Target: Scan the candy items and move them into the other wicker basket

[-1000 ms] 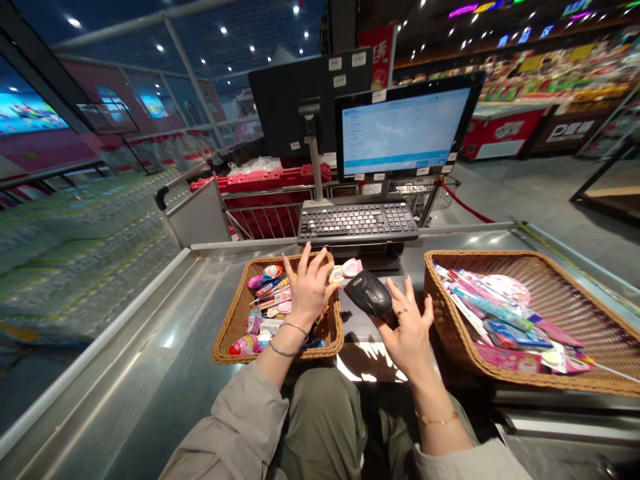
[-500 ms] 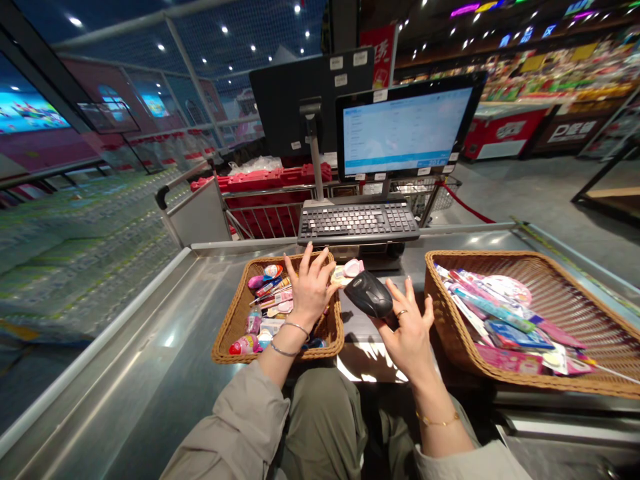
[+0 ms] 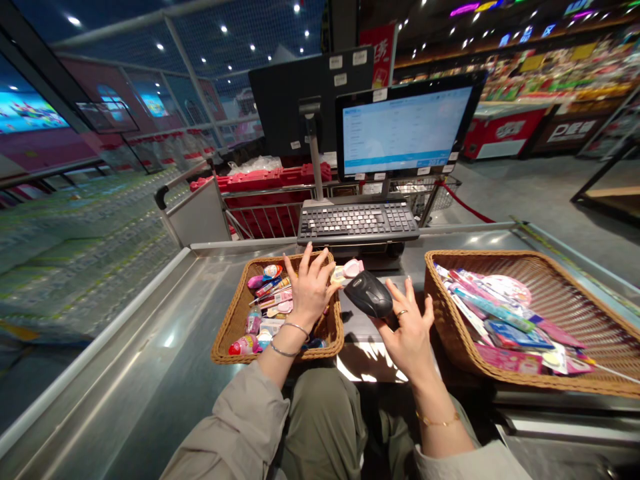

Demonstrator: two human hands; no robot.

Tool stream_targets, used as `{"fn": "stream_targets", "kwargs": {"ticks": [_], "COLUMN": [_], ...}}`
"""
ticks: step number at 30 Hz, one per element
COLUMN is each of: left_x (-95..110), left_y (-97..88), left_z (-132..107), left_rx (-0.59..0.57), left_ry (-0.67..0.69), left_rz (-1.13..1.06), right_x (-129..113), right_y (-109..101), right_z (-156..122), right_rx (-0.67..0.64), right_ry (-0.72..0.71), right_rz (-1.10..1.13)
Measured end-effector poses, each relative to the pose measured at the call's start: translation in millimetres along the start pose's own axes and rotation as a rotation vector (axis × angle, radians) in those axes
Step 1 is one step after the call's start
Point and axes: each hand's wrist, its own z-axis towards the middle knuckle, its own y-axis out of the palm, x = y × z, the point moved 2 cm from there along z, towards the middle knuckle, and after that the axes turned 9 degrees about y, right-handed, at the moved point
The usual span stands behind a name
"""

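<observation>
My left hand (image 3: 311,290) is spread open above the right side of a small wicker basket (image 3: 227,323), its fingers pointing forward. Small packaged goods lie in this basket, among them a red-and-pink egg-shaped item (image 3: 245,345). Just beyond my left thumb is a pink and pale-yellow item (image 3: 351,269), partly covered. A black barcode scanner (image 3: 369,295) sits between my two hands, its head facing left. My right hand (image 3: 407,333) is at the scanner's right end with fingers spread; whether it touches the scanner I cannot tell. The scanner's lower part is hidden.
On the right stands a larger wicker basket (image 3: 500,263) holding several toothbrush-like packs (image 3: 493,307). A keyboard (image 3: 357,220) and a lit monitor (image 3: 405,133) stand behind the metal counter (image 3: 165,333). Farther back is a cart with red crates (image 3: 280,177).
</observation>
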Motion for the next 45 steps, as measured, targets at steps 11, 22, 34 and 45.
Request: {"fn": "stream_targets", "kwargs": {"ticks": [11,22,34,45], "left_x": [0.4,5.1,16.5,29.2], "left_y": [-1.8,-1.7,-4.1,-3.5], "left_z": [-0.4,3.5,12.6,23.3], "left_rx": [-0.003,-0.001,0.01,0.027], "left_ry": [-0.009,-0.012,-0.006,-0.001], "left_rz": [-0.002,-0.008,-0.022,-0.045], "right_x": [-0.6,3.6,12.2,20.4], "right_y": [-0.2,-4.4,-15.4,-29.6], "right_z": [0.0,0.8,1.9,3.9], "right_rx": [0.022,0.052,0.106,0.17], "right_ry": [-0.004,0.005,0.034,0.071], "right_rz": [-0.011,-0.04,-0.051,-0.05]}}
